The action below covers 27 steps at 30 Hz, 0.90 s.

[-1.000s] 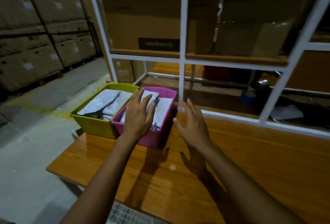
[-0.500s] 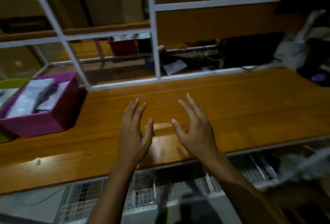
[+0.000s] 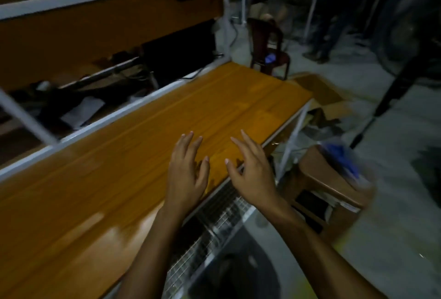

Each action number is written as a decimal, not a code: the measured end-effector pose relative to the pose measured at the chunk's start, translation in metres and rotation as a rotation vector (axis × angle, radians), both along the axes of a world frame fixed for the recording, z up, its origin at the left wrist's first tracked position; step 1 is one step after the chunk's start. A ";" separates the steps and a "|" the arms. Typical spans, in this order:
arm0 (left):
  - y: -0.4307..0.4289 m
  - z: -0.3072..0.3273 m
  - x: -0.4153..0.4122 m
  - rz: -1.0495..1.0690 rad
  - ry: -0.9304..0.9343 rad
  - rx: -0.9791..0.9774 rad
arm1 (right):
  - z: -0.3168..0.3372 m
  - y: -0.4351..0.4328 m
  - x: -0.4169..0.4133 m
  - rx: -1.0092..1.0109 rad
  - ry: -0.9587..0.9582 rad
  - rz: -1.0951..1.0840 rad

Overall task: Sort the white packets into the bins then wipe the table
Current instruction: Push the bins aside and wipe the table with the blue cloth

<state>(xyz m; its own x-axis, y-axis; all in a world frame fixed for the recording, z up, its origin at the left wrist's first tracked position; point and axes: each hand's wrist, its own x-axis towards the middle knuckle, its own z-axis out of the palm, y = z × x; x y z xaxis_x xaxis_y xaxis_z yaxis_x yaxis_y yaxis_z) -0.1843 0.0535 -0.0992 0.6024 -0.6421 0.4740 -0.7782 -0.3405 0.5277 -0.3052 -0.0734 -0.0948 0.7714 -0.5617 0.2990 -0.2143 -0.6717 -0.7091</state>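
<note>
**A:** What do the hands have hold of?

**B:** Nothing. The left hand (image 3: 188, 174) hangs over the counter (image 3: 133, 155) with its fingers straight and spread. The right hand (image 3: 253, 174), at its three o'clock, is just as open, over the counter's near edge. Whether either one touches the wood, I can't tell.

**A:** And the packets?

**B:** There are no packets or bins in view, and this stretch of counter carries none. I'd judge the sorting finished and the wiping about to start.

**A:** So what does the next move call for?

**B:** A cloth, and neither hand has one. At three o'clock from the right hand, off the counter, a stool (image 3: 327, 179) carries something blue (image 3: 343, 158) under clear plastic. It's too blurred to tell if it's a cloth. If it is, the right hand has to reach past the counter's edge and pinch it.

**A:** What differs from a second ago?

**B:** Then the left hand was over the pink bin, with packets lying in it and in the green bin beside it. Half a second ago the bins sat at nine o'clock, at the edge of view. Now the view has swung to the counter's right end, the bins are gone, and a chair (image 3: 267, 48) shows at one o'clock. The hands stay empty throughout.
</note>
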 end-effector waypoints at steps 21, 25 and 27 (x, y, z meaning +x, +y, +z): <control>-0.458 -0.075 0.049 -0.592 -0.104 0.435 | -0.111 -0.328 -0.074 0.282 0.148 -0.816; -0.543 -0.108 0.070 -0.585 -0.142 0.487 | -0.181 -0.418 -0.092 0.367 0.264 -0.813; -0.577 -0.124 0.083 -0.601 -0.156 0.522 | -0.216 -0.462 -0.095 0.372 0.322 -0.774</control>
